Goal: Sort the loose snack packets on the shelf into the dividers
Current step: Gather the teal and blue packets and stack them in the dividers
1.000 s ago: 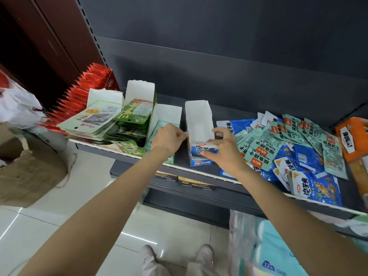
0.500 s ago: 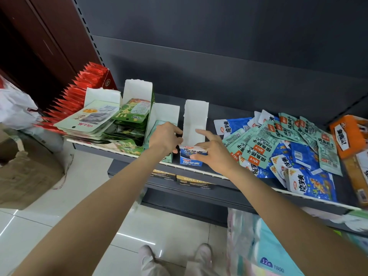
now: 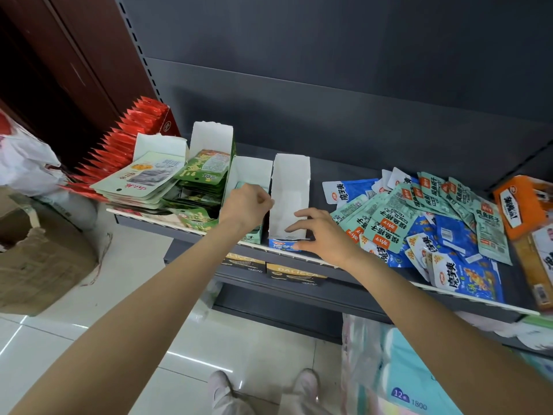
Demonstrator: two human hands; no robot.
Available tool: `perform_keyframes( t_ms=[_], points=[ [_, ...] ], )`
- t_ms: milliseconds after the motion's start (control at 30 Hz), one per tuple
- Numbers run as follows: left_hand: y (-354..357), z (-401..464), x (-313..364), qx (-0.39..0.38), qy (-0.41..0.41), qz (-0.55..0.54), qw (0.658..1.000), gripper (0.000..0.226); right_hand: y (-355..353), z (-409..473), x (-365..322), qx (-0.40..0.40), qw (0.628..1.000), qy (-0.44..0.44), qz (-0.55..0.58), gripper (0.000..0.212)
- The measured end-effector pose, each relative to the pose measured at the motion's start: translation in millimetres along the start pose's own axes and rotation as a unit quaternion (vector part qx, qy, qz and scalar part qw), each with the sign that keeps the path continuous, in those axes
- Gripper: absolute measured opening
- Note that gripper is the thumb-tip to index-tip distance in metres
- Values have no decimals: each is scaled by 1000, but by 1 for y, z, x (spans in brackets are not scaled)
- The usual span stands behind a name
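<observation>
Two open white-lined display boxes stand side by side at the shelf's front edge: a teal box and a blue box, which holds no packets. My left hand is curled over the teal box's right wall, where the boxes meet. My right hand grips the blue box's front right corner, thumb on the inside and fingers spread on the outside. A loose pile of teal packets and blue packets lies to the right.
Further left are boxes of green packets, pale packets and red packets. An orange box sits at the far right. The shelf is bare behind the boxes. A cardboard carton stands on the floor.
The blue box has slid left with my right hand and now stands straight against the teal box. My left hand has stayed at the teal box's wall.
</observation>
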State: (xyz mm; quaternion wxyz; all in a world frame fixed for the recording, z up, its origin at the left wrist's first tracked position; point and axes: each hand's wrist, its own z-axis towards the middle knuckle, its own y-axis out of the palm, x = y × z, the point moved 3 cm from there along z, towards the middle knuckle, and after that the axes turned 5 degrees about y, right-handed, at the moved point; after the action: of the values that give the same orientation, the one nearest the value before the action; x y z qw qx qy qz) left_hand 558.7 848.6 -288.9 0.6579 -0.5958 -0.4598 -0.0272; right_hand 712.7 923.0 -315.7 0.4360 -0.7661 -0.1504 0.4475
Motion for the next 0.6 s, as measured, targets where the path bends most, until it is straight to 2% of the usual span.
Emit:
perform_keyframes(
  t_ms=[133, 200, 267, 367, 433, 500, 600],
  points=[
    [-5, -3, 8, 20, 30, 7, 999, 14, -16, -5, 3, -45, 999, -4, 29, 45],
    [-6, -3, 18, 25, 60, -7, 998, 15, -29, -9, 8, -44, 995, 2, 89, 54],
    [-5, -3, 37, 28, 96, -32, 994, 16, -47, -13, 15, 6, 988, 19, 154, 53],
    [9, 0, 77, 18, 145, -68, 987, 20, -70, -13, 38, 120, 970, 61, 202, 41],
    [29, 4, 102, 2, 159, -78, 984, 24, -77, -12, 63, 164, 962, 104, 191, 36],
    [57, 12, 123, -32, 150, -61, 986, 27, -76, -7, 91, 174, 963, 151, 139, 36],
    [103, 34, 134, -96, 64, -39, 993, 25, -72, 1, 126, 172, 962, 204, 58, 53]
  ],
)
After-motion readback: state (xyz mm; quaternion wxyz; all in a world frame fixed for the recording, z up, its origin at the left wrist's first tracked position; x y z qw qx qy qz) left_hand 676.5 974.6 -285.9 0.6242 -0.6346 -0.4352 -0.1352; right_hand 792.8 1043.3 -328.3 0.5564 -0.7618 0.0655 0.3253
